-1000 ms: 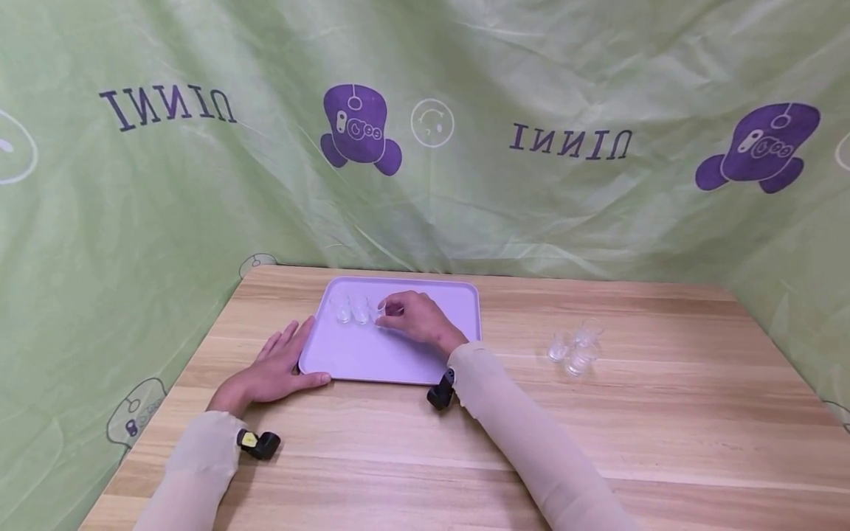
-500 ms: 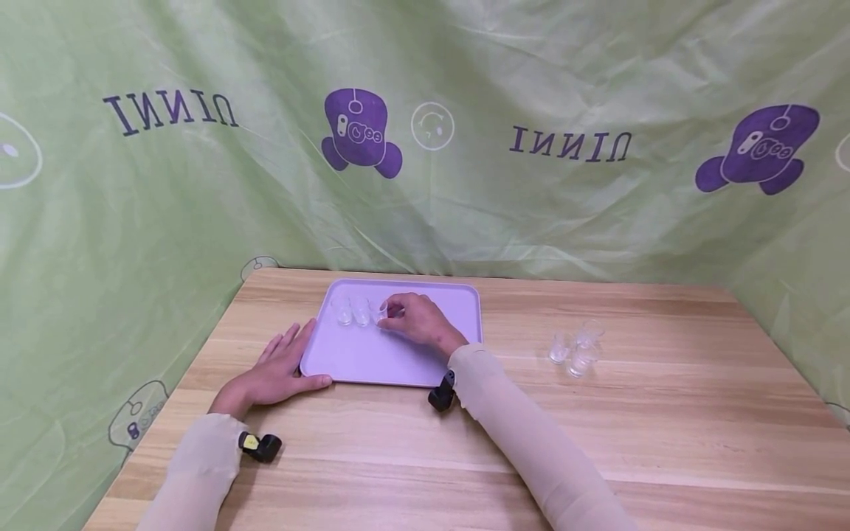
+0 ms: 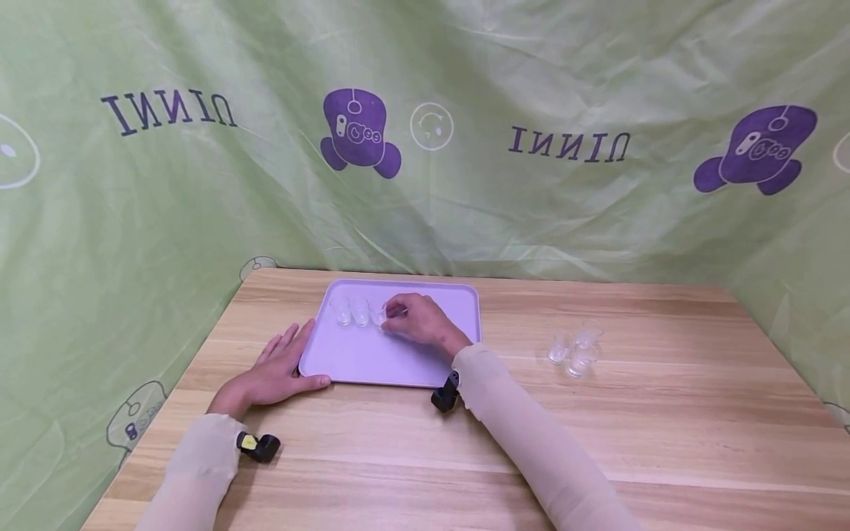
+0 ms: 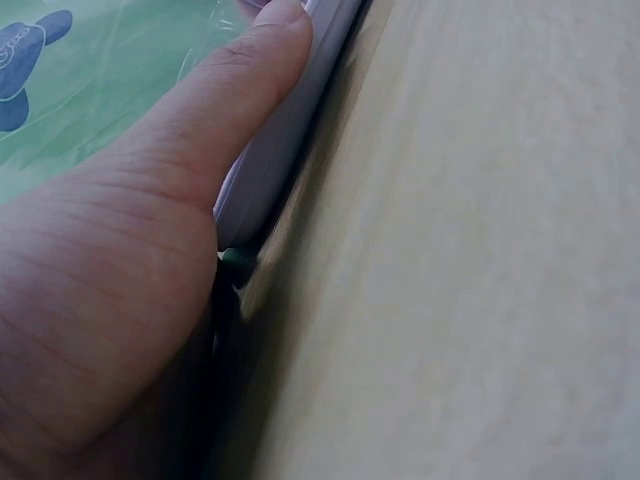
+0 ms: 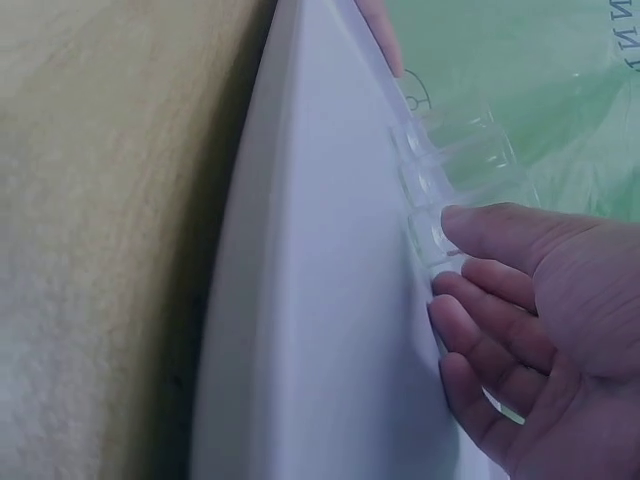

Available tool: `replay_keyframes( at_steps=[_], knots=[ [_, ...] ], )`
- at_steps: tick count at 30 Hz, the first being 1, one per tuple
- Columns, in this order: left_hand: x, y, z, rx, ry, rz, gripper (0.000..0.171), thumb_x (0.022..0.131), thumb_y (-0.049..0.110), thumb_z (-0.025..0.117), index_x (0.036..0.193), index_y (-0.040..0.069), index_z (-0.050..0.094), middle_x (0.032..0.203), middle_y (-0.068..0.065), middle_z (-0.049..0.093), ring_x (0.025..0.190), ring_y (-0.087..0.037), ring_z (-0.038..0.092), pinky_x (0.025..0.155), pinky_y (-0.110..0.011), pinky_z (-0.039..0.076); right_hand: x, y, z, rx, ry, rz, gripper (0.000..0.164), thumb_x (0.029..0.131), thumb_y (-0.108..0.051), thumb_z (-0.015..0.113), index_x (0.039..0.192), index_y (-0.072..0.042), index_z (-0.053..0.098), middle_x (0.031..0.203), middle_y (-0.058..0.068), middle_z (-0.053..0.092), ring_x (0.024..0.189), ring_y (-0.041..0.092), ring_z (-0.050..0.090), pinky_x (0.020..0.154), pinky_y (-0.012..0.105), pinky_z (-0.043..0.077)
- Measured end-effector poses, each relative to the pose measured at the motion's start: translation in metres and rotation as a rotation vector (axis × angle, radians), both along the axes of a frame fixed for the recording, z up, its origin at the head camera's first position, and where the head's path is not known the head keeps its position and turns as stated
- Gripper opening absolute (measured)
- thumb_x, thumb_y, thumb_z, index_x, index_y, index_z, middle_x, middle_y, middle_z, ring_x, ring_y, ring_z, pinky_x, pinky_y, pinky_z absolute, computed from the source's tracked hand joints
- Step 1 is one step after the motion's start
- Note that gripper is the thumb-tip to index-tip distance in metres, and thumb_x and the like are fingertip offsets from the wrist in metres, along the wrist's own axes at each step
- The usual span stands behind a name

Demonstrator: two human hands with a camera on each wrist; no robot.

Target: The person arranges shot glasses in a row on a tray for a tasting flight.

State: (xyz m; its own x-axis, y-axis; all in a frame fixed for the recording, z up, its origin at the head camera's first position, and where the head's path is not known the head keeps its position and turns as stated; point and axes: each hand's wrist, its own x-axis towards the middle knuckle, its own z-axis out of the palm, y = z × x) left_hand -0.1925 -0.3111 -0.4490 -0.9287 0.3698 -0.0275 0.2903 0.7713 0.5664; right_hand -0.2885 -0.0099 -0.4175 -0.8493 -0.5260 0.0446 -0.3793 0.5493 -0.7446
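Note:
Three small clear shot glasses stand in a row at the back left of the purple tray (image 3: 372, 361): the left glass (image 3: 341, 312), the middle glass (image 3: 360, 312) and the right glass (image 3: 378, 316). My right hand (image 3: 421, 318) is at the right glass, its fingers loosely bent. In the right wrist view, the thumb (image 5: 490, 230) overlaps this glass while the other fingers lie beside it. Whether they touch it is hard to tell. My left hand (image 3: 272, 372) lies spread at the tray's front left corner, with its thumb (image 4: 265, 60) along the front rim.
Several more clear shot glasses (image 3: 581, 358) stand in a cluster on the wooden table (image 3: 425, 457), right of the tray. A green printed cloth (image 3: 465, 214) hangs behind the table and at its sides.
My right hand has drawn slightly to the right, and more of the right glass shows beside its fingertips. The left hand stays at the tray's corner.

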Motion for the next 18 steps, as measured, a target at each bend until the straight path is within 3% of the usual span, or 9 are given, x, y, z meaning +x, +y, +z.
replay_keyframes(
  at_steps=[8, 18],
  knots=[
    [-0.002, 0.000, -0.006, -0.014, -0.007, 0.012, 0.115, 0.092, 0.058, 0.070, 0.165, 0.003, 0.001, 0.169, -0.023, 0.008, 0.155, -0.041, -0.005, 0.121, -0.054, -0.009, 0.007, 0.006, -0.001, -0.002, -0.033, 0.021, 0.048, 0.093, -0.014, 0.078, 0.136, -0.002, 0.062, 0.128, 0.009, 0.069, 0.113, 0.023, 0.067, 0.096, 0.030, 0.053],
    [0.001, 0.002, 0.004, -0.016, -0.016, 0.008, 0.114, 0.092, 0.055, 0.071, 0.163, -0.001, 0.003, 0.168, -0.028, 0.009, 0.153, -0.046, -0.004, 0.120, -0.061, -0.006, 0.018, 0.012, 0.003, 0.048, -0.032, 0.071, 0.060, 0.096, -0.025, 0.076, 0.147, -0.004, 0.052, 0.136, 0.010, 0.064, 0.124, 0.021, 0.061, 0.107, 0.034, 0.047]
  ],
)
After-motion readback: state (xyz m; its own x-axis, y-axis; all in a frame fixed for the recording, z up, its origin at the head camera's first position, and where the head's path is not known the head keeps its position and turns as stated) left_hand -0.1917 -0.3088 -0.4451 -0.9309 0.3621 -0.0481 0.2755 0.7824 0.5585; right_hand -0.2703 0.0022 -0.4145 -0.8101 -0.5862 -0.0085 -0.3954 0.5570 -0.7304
